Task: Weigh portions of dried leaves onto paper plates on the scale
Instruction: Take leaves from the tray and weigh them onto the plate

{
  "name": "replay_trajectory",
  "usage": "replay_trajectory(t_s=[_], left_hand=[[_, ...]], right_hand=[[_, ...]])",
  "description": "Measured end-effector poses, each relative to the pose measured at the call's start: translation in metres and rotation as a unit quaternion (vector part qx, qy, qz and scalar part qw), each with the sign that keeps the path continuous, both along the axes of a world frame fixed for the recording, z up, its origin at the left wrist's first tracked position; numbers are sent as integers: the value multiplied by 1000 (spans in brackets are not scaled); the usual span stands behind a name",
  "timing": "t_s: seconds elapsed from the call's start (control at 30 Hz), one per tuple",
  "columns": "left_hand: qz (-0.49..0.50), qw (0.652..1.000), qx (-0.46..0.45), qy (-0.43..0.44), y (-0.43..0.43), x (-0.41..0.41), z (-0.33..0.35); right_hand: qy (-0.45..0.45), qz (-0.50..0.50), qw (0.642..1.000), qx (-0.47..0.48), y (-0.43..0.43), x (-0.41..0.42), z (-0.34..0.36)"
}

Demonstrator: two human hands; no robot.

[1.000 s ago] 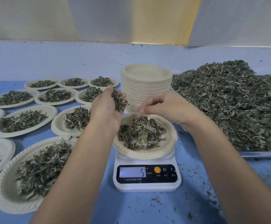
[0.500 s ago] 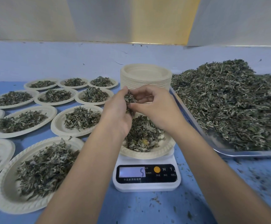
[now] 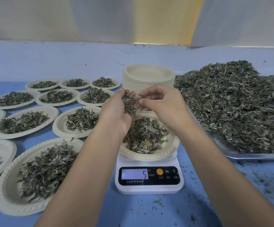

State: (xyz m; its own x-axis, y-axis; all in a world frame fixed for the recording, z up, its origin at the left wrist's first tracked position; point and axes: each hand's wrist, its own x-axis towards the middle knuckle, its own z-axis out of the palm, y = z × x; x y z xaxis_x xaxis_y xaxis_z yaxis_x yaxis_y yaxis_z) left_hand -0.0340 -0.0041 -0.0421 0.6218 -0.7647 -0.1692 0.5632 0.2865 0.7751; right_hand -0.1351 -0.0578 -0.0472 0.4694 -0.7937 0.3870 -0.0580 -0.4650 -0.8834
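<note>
Both hands are up over the paper plate on the scale: I read the left hand curled around a clump of dried leaves, the right hand pinching the top of that clump with thumb and fingertips. Plate carries a leaf portion, display shows 5. Stack of empty plates on the far side of the scale, leaf heap on a metal tray to the right, filled plates spread across the blue table on the left.
</note>
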Motion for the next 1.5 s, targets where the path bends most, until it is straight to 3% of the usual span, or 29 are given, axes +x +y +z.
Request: replay_trajectory(t_s=[0.13, 0.37, 0.67, 0.9, 1.23, 1.5], left_hand=[[12, 999, -17, 29, 2, 11, 0], [35, 999, -10, 30, 4, 19, 0], [0, 1000, -15, 18, 5, 9, 3], [-24, 1000, -16, -9, 6, -5, 7], [-30, 997, 4, -67, 3, -16, 6], [5, 1000, -6, -17, 6, 6, 5]], right_hand=[[10, 5, 1000, 4, -5, -4, 2], [147, 26, 989, 12, -5, -13, 3], [22, -19, 1000, -1, -6, -12, 6], [23, 93, 995, 0, 9, -1, 7], [-15, 16, 999, -26, 4, 4, 0], [-18, -12, 1000, 8, -8, -6, 2]])
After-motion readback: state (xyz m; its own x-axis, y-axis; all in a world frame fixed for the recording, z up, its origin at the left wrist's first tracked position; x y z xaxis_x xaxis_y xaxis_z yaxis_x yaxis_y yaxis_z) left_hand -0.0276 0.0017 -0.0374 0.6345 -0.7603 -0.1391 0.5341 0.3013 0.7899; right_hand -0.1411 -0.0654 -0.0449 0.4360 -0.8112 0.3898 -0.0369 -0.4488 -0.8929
